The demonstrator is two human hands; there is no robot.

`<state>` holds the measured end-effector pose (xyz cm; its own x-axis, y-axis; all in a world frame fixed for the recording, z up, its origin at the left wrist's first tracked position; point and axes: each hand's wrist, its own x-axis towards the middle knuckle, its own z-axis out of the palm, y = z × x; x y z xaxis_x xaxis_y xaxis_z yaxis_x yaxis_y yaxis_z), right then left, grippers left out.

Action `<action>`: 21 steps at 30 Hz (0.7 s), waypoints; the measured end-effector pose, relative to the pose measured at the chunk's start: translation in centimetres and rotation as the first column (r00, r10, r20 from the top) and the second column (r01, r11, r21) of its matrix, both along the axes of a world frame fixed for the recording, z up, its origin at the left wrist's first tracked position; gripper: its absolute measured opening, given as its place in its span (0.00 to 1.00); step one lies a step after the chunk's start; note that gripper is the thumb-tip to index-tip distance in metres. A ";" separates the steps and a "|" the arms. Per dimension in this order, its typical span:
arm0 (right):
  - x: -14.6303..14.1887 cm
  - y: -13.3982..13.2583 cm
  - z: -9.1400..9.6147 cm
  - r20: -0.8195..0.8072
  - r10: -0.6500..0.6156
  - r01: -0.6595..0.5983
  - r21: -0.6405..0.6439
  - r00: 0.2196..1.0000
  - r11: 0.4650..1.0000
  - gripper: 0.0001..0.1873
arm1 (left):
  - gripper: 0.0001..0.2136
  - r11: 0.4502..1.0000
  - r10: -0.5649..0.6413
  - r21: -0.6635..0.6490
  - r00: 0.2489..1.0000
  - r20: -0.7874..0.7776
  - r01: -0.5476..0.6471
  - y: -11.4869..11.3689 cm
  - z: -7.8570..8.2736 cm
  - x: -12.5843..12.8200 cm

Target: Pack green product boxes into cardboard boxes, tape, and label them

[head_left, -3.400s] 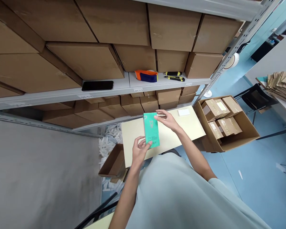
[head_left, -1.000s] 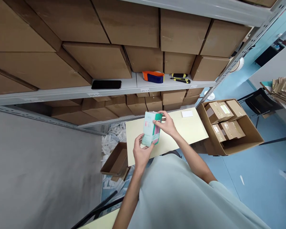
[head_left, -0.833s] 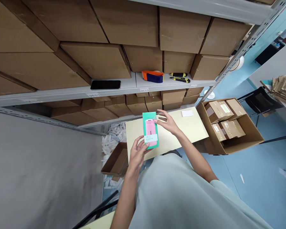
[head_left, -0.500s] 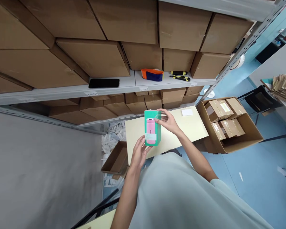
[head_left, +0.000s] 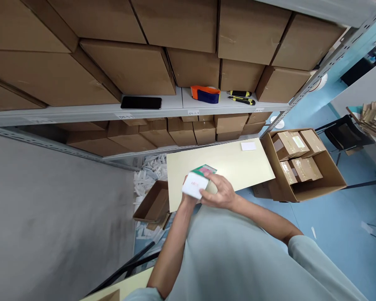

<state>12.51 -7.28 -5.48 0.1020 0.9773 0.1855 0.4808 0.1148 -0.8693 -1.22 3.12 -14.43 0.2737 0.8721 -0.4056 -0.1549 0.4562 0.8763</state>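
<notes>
Between my hands is a small product box (head_left: 194,185), tilted so a white end with faint reddish print faces me. Its green side with a pink picture points away. My right hand (head_left: 219,191) grips the box's right edge, thumb on the white end. My left hand (head_left: 188,200) holds it from the left and below, its fingers mostly hidden behind the box. Beneath lies a pale yellow tabletop (head_left: 235,165), with a white card (head_left: 248,146) near its far right edge.
A large open carton (head_left: 329,179) with several smaller boxes stands right of the table. An open empty-looking cardboard box (head_left: 153,205) sits at left. The shelf ahead holds cartons, a black phone (head_left: 141,102), an orange-and-blue item (head_left: 205,94) and box cutters (head_left: 241,97).
The box has turned from its green front facing me to its white end facing me, and it has come closer to my body. My right hand has moved from its top to its right side.
</notes>
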 end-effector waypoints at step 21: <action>-0.1 5.0 -9.9 -0.618 -0.683 -0.396 -0.782 0.390 0.481 0.28 | 0.11 0.790 -0.007 0.528 0.866 -0.501 0.312 4.3 9.8 0.5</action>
